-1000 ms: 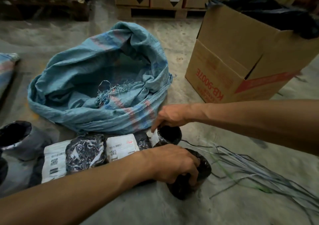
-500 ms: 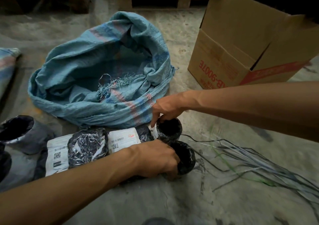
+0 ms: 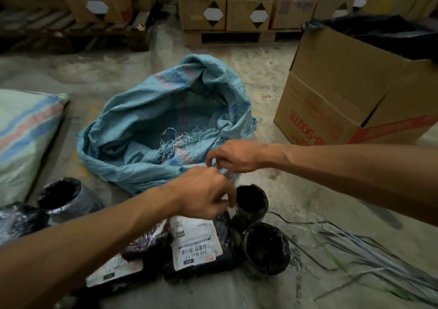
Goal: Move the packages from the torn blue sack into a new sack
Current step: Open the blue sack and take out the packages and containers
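Item one, the torn blue woven plastic sack [image 3: 151, 142]: I see it slumped open on the concrete floor [image 3: 272, 90], frayed threads hanging at its mouth, no package visible inside. Item two, the packages: black film-wrapped rolls with white barcode labels [image 3: 194, 244], lying on the floor just in front of the sack, two more black rolls [image 3: 265, 249] beside them at right, another [image 3: 61, 197] at left. Item three, my left hand [image 3: 203, 194]: above the labelled rolls, fingers curled; whether they pinch anything I cannot tell through the blur. Item four, my right hand [image 3: 234, 156]: at the sack's near rim, fingers bent down toward the cloth, grip likewise unclear. Item five, a pale striped woven sack [image 3: 26, 130] at far left, possibly the new one. Risks, as I judge them: the frayed rim could rip further if pulled; loose plastic strapping strips [image 3: 355, 251] at right could tangle with the rolls; round rolls may roll off when lifted.
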### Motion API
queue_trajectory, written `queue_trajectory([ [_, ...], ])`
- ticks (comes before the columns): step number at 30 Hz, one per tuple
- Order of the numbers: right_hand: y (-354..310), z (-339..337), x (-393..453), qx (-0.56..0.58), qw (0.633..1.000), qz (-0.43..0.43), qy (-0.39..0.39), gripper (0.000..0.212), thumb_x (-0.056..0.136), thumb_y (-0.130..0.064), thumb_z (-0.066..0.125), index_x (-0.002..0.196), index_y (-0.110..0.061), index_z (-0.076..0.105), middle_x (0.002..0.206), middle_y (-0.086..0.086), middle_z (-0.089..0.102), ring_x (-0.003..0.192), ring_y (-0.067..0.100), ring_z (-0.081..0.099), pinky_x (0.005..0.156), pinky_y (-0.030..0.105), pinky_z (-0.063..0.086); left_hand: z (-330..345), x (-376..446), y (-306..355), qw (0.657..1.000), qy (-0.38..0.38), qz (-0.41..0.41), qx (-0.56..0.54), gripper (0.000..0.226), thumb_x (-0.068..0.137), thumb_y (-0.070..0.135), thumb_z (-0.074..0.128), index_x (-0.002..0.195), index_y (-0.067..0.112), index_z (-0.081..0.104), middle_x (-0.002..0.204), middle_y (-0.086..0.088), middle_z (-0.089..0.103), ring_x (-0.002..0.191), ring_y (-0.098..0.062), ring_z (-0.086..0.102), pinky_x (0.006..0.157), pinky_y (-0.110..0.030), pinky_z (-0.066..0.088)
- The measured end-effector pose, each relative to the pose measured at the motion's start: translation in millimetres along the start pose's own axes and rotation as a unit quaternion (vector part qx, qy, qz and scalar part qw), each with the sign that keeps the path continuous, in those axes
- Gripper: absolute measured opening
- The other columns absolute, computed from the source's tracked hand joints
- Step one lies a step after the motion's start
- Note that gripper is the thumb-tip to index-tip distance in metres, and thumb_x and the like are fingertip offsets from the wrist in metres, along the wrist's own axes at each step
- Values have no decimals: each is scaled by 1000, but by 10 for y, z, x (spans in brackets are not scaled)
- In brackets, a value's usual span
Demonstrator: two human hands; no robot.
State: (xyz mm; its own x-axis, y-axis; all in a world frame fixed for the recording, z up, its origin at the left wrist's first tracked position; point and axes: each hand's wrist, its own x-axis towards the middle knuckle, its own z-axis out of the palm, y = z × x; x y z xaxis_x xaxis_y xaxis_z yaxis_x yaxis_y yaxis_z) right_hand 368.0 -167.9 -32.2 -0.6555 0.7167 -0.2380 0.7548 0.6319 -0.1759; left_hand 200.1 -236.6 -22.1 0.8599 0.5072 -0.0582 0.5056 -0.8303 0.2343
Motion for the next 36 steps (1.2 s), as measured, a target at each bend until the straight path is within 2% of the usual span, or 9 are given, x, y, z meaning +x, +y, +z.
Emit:
queue_trajectory([
  [4, -54, -152, 211, -112, 986, 30, 117, 37, 89, -23, 49, 126, -25, 51, 120, 5, 58, 107, 26, 50, 77, 36, 39, -278, -235, -515, 982, 84, -169, 24, 23, 78, 32, 55, 95, 35, 70, 66, 13, 50, 71, -15, 58, 60, -28, 44],
  [7, -31, -200, 361, -187, 974, 89, 96, 68, 84, -47, 65, 142, -30, 34, 151, 11, 22, 139, 39, 19, 104, 66, 26, -264, -446, -943, 929, 212, -298, 59, 34, 76, 40, 63, 109, 35, 62, 94, 7, 53, 99, -24, 55, 76, -36, 48],
  [11, 145, -154, 604, -198, 971, 133, -3, 121, 60, -73, 73, 152, -46, 0, 159, 6, -26, 142, 45, -26, 99, 81, -9, -241, -616, -1408, 814, 222, -537, -15, 109, 62, 46, 83, 146, 38, 15, 152, -17, 12, 139, -43, 15, 108, -60, 28],
  [15, 312, 156, 789, -212, 969, 97, -77, 129, 57, -75, 74, 142, -58, -22, 155, 7, -37, 144, 47, -17, 104, 79, -5, -100, -702, -1907, 735, 178, -629, -180, 158, 38, 53, 93, 142, 51, -25, 159, -25, -1, 145, -46, 5, 114, -60, 18],
  [19, 535, 456, 1010, -142, 972, 100, -156, 92, 84, -62, 60, 143, -61, -11, 162, 6, -19, 146, 44, 12, 110, 72, 9, 76, -554, -2314, 788, 42, -597, -142, 149, 34, 87, 71, 153, 37, -3, 156, -16, 26, 145, -39, 19, 118, -54, 15],
  [24, 902, 637, 1168, -110, 975, 79, -174, 70, 98, -23, 52, 147, -55, 12, 164, -3, 5, 144, 43, 16, 111, 63, 24, 366, -139, -2545, 811, -86, -561, -141, 127, 20, 101, 51, 136, 53, 33, 157, -14, -9, 144, -48, 7, 114, -63, 17],
  [29, 1157, 485, 1114, -121, 981, 95, -117, 63, 95, -22, 50, 144, -53, 25, 151, -4, 32, 134, 35, 36, 109, 56, 22, 456, 188, -2555, 864, -16, -467, -188, 118, 37, 90, 63, 138, 35, 37, 137, -8, 52, 120, -28, 53, 101, -42, 44],
  [33, 1143, 287, 1010, -123, 991, 58, -8, 73, 76, -34, 62, 141, -46, 30, 145, 0, 35, 129, 27, 34, 108, 53, 18, 453, 255, -2658, 886, -44, -423, -183, 115, 40, 90, 60, 142, 42, 33, 140, 5, 50, 127, -20, 49, 109, -43, 36],
  [36, 1311, 9, 833, -71, 972, 4, 224, 58, 71, -48, 63, 125, -32, 46, 124, 2, 44, 118, 23, 40, 102, 46, 27, 309, 199, -2704, 889, 4, -361, -282, 84, 52, 84, 67, 126, 49, 48, 133, 16, 48, 123, -9, 49, 105, -29, 38],
])
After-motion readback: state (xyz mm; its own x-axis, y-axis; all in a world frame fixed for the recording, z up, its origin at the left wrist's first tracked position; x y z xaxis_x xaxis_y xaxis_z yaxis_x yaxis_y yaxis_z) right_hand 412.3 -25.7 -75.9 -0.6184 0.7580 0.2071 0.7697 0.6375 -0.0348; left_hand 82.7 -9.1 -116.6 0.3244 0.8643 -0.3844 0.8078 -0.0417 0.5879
